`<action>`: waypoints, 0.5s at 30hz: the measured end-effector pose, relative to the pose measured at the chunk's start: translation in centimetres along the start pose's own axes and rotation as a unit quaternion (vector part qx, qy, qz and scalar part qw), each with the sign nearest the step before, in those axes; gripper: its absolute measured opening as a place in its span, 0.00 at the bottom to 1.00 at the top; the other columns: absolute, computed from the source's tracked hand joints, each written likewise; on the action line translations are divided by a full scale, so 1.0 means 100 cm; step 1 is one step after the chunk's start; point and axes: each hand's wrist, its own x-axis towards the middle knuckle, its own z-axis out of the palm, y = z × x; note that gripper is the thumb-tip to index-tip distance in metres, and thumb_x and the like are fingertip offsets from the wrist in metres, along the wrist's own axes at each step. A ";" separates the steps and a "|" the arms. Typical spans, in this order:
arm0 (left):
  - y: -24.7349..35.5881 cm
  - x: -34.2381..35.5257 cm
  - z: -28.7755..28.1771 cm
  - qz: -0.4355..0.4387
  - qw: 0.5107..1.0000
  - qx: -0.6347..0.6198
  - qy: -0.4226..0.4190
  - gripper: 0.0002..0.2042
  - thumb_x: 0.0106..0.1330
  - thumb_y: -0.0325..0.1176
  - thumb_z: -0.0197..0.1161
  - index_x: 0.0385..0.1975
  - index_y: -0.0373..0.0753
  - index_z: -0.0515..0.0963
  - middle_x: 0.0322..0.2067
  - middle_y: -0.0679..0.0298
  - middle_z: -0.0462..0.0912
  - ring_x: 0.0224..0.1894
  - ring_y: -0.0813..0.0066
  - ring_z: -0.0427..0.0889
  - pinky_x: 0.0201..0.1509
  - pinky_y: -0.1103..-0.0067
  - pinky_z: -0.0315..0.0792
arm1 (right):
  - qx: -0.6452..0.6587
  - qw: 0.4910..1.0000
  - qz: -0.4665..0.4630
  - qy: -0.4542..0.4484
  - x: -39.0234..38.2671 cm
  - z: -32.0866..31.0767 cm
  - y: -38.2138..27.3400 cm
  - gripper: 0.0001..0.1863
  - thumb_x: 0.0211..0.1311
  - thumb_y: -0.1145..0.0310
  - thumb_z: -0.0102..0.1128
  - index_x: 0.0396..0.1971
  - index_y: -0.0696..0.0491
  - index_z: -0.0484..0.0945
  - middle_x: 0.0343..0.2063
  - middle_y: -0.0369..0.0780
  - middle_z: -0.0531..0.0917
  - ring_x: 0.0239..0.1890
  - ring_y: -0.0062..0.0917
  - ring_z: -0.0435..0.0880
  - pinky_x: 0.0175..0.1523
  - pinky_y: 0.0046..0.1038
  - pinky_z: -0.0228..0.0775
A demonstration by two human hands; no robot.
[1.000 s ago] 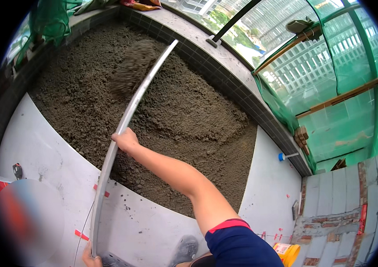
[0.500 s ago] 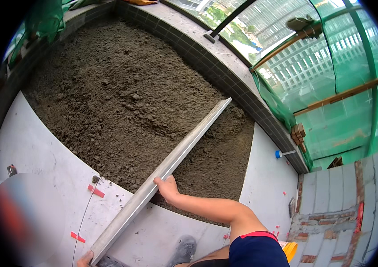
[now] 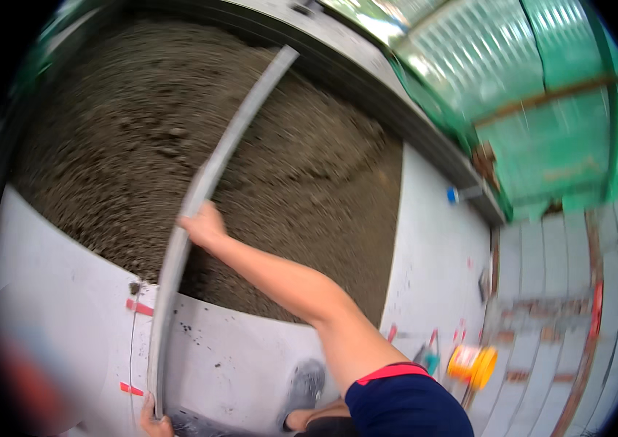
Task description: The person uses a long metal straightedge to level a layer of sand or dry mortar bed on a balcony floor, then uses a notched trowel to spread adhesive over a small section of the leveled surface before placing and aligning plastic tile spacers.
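Observation:
A long grey metal screed bar (image 3: 236, 131) reaches from the near floor tiles across the bed of damp brown mortar (image 3: 309, 211). My right hand (image 3: 205, 224) is wrapped round the bar near its middle, low over the mortar, with the arm stretched forward. At the near end, my left hand (image 3: 154, 419) grips the bar at the lower edge of the view. The far end of the bar lies over the mortar close to the dark tiled low wall (image 3: 338, 80). Motion blurs the mortar surface, lumpy on the left and flatter right of the bar.
Large white floor tiles (image 3: 243, 349) border the mortar, with red tile wedges (image 3: 132, 389) at a joint. My shoe (image 3: 304, 384) stands on them. At right are a yellow bucket (image 3: 473, 365), a blue-capped object (image 3: 454, 195) and a block wall (image 3: 542, 277). Green netting (image 3: 542, 153) hangs beyond.
The bar has swung leftward at its far end and now stands steeper in view. My right hand moved left and farther out with it; the view has shifted too.

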 end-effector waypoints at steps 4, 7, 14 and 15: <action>-0.001 -0.001 0.036 -0.099 0.995 -0.007 0.012 0.26 0.52 0.24 0.54 0.56 0.28 0.72 0.50 0.50 0.78 0.54 0.60 0.75 0.58 0.72 0.68 | -0.077 0.996 -0.006 0.041 0.010 -0.015 -0.011 0.35 0.48 0.62 0.65 0.51 0.69 0.62 0.40 0.58 0.80 0.43 0.47 0.82 0.49 0.39 0.75; -0.026 -0.017 0.000 -0.137 0.986 -0.053 -0.074 0.29 0.55 0.30 0.57 0.60 0.27 0.66 0.51 0.49 0.76 0.55 0.59 0.74 0.57 0.72 0.68 | -0.030 0.998 -0.025 0.056 -0.034 -0.029 -0.012 0.32 0.53 0.61 0.63 0.46 0.68 0.58 0.39 0.59 0.80 0.42 0.48 0.82 0.48 0.41 0.75; -0.032 -0.044 -0.012 -0.059 0.986 -0.048 -0.152 0.26 0.55 0.29 0.55 0.56 0.27 0.70 0.49 0.46 0.78 0.53 0.54 0.77 0.59 0.72 0.69 | -0.119 0.991 0.011 0.058 -0.076 -0.023 0.051 0.33 0.54 0.59 0.62 0.47 0.70 0.59 0.42 0.62 0.78 0.48 0.52 0.79 0.55 0.40 0.71; -0.018 -0.041 -0.012 -0.079 0.990 -0.021 -0.116 0.25 0.54 0.28 0.55 0.55 0.27 0.71 0.48 0.46 0.79 0.53 0.54 0.77 0.59 0.71 0.69 | -0.132 0.988 -0.017 0.075 -0.066 -0.009 0.052 0.37 0.53 0.58 0.63 0.50 0.72 0.57 0.40 0.64 0.78 0.45 0.53 0.80 0.52 0.41 0.72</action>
